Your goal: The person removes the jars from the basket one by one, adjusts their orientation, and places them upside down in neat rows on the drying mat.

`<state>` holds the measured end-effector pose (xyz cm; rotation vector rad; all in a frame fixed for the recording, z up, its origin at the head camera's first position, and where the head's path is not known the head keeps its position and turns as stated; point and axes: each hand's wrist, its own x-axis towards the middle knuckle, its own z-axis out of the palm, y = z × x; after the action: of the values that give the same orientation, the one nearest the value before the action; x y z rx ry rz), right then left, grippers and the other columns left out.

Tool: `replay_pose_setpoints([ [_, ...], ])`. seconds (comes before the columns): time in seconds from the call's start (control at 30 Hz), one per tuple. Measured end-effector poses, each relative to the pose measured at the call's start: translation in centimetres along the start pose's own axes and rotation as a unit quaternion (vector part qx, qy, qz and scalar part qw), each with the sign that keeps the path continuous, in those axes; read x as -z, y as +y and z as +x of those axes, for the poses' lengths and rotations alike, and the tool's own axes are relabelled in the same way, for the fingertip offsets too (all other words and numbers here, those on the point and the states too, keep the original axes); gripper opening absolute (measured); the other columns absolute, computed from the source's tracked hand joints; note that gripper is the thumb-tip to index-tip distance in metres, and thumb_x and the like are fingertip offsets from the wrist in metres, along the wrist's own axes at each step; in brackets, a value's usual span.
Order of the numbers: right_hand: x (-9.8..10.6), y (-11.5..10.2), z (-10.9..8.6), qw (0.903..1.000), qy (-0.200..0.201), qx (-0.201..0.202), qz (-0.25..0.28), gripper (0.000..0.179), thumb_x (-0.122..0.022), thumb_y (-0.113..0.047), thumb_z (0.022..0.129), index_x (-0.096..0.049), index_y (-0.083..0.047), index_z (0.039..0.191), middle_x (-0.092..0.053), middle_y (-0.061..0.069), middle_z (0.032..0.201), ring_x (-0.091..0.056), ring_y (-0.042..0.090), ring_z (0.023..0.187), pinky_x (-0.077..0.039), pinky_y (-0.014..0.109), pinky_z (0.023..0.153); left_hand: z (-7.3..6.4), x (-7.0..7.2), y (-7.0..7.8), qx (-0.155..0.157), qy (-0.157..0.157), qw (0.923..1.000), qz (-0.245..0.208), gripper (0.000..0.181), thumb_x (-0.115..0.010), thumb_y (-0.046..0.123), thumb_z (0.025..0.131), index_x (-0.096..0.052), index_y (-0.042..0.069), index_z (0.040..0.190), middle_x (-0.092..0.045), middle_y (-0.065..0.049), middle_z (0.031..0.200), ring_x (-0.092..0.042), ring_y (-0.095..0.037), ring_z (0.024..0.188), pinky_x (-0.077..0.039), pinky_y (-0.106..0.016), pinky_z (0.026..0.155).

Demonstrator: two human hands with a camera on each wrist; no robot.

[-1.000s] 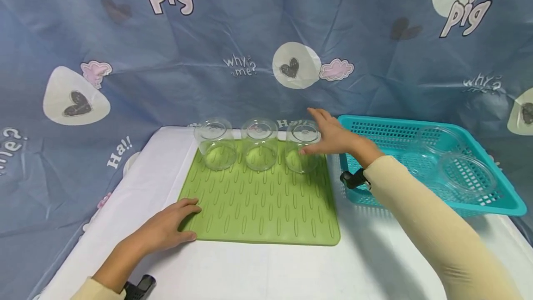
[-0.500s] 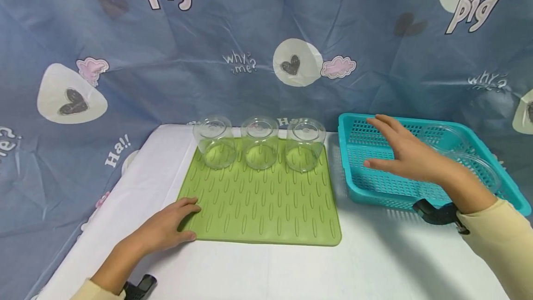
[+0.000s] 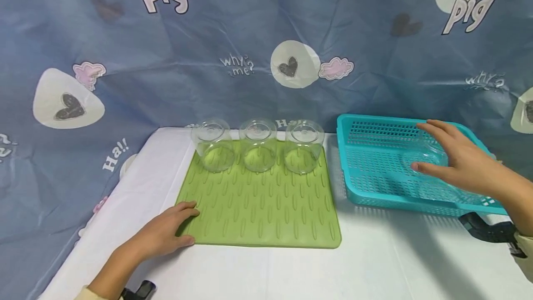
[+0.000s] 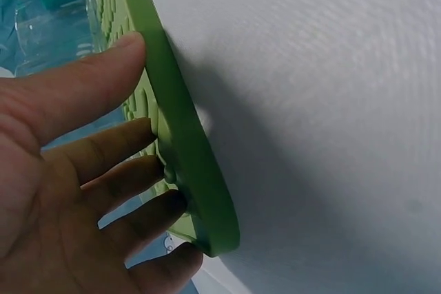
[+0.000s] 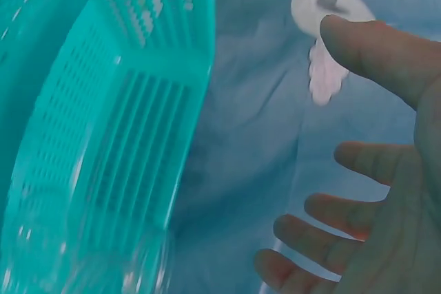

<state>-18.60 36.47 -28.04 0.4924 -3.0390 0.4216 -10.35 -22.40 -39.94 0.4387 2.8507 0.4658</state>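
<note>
Resting at the left front corner of the green ridged mat (image 3: 266,207), my left hand (image 3: 160,233) has its fingertips on the mat, fingers spread in the left wrist view. Three clear plastic cups stand upside down in a row along the mat's back: left cup (image 3: 217,156), middle cup (image 3: 259,157), right cup (image 3: 303,157). My right hand (image 3: 468,163) hovers over the right part of a turquoise basket (image 3: 399,200), thumb and fingers apart, holding nothing. Clear cups (image 5: 89,266) lie in the basket, partly hidden by that hand in the head view.
A white cloth (image 3: 300,272) covers the table. Behind it hangs a blue printed curtain (image 3: 233,91). The basket's raised left wall (image 3: 342,161) stands close beside the mat's right edge.
My right hand has left the rightmost cup on the mat and moved right, over the cups in the basket. The left hand has stayed at the mat's corner.
</note>
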Motion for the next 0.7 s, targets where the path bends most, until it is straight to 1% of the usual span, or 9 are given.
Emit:
replay_pose_setpoints([
  [0.17, -0.1, 2.8, -1.1, 0.9983, 0.029, -0.035, -0.037, 0.098, -0.075, -0.034, 0.088, -0.014, 0.000, 0.157, -0.010, 0.036, 0.158, -0.020, 0.061, 0.139, -0.032, 0.079, 0.089, 0.0, 0.0, 0.0, 0.001, 0.000, 1.0000, -0.001, 0.061, -0.080, 0.029, 0.081, -0.060, 0.004, 0.132, -0.050, -0.018, 0.146, -0.050, -0.045, 0.132, -0.046, -0.060, 0.104],
  [0.27, -0.2, 4.7, -1.6, 0.9966, 0.045, -0.055, -0.040, 0.095, -0.071, -0.033, 0.091, -0.012, 0.003, 0.156, -0.009, 0.039, 0.157, -0.015, 0.062, 0.140, -0.028, 0.081, 0.094, 0.0, 0.1, 0.0, 0.003, 0.008, 1.0000, 0.001, 0.059, -0.081, 0.028, 0.080, -0.060, 0.004, 0.131, -0.051, -0.018, 0.146, -0.050, -0.044, 0.132, -0.046, -0.059, 0.104],
  [0.33, -0.5, 6.0, -1.8, 0.9953, 0.055, -0.069, -0.039, 0.092, -0.068, -0.033, 0.093, -0.012, 0.006, 0.155, -0.010, 0.041, 0.155, -0.011, 0.062, 0.142, -0.023, 0.081, 0.099, -0.1, 0.2, 0.0, 0.001, 0.014, 0.9999, 0.003, 0.059, -0.081, 0.027, 0.080, -0.061, 0.003, 0.130, -0.051, -0.019, 0.145, -0.051, -0.044, 0.131, -0.046, -0.059, 0.104],
  [0.4, -0.8, 7.2, -2.0, 0.9937, 0.058, -0.085, -0.045, 0.090, -0.065, -0.034, 0.095, -0.012, 0.008, 0.154, -0.012, 0.043, 0.153, -0.011, 0.062, 0.141, -0.021, 0.082, 0.101, -0.2, 0.2, 0.0, 0.001, 0.017, 0.9998, 0.005, 0.058, -0.081, 0.027, 0.080, -0.061, 0.003, 0.129, -0.052, -0.019, 0.145, -0.051, -0.044, 0.131, -0.046, -0.059, 0.104],
  [0.47, -1.1, 8.1, -2.3, 0.9918, 0.054, -0.103, -0.053, 0.089, -0.062, -0.037, 0.097, -0.012, 0.011, 0.152, -0.014, 0.045, 0.151, -0.012, 0.063, 0.140, -0.021, 0.082, 0.101, -0.2, 0.1, 0.0, 0.001, 0.015, 0.9999, 0.006, 0.059, -0.081, 0.028, 0.079, -0.061, 0.003, 0.129, -0.051, -0.019, 0.145, -0.051, -0.045, 0.131, -0.046, -0.060, 0.104],
  [0.57, -1.6, 9.0, -2.8, 0.9881, 0.045, -0.133, -0.064, 0.092, -0.059, -0.043, 0.097, -0.011, 0.015, 0.151, -0.017, 0.047, 0.148, -0.017, 0.066, 0.135, -0.023, 0.083, 0.097, -0.2, 0.1, 0.0, 0.004, 0.010, 0.9999, 0.004, 0.060, -0.081, 0.028, 0.080, -0.061, 0.004, 0.130, -0.051, -0.018, 0.146, -0.050, -0.045, 0.132, -0.046, -0.060, 0.104],
  [0.63, -1.8, 9.2, -3.1, 0.9849, 0.046, -0.150, -0.073, 0.095, -0.058, -0.047, 0.096, -0.011, 0.016, 0.150, -0.024, 0.048, 0.142, -0.025, 0.066, 0.129, -0.028, 0.081, 0.094, -0.1, 0.0, -0.1, 0.001, 0.009, 0.9999, 0.005, 0.060, -0.081, 0.029, 0.080, -0.061, 0.004, 0.130, -0.051, -0.018, 0.146, -0.050, -0.045, 0.131, -0.046, -0.060, 0.104],
  [0.7, -2.0, 9.3, -3.4, 0.9817, 0.056, -0.164, -0.078, 0.099, -0.058, -0.052, 0.095, -0.014, 0.018, 0.148, -0.031, 0.049, 0.134, -0.035, 0.067, 0.119, -0.035, 0.078, 0.089, -0.1, 0.0, 0.0, 0.001, 0.008, 1.0000, 0.004, 0.060, -0.082, 0.029, 0.080, -0.061, 0.004, 0.130, -0.051, -0.018, 0.146, -0.050, -0.044, 0.132, -0.046, -0.059, 0.104],
])
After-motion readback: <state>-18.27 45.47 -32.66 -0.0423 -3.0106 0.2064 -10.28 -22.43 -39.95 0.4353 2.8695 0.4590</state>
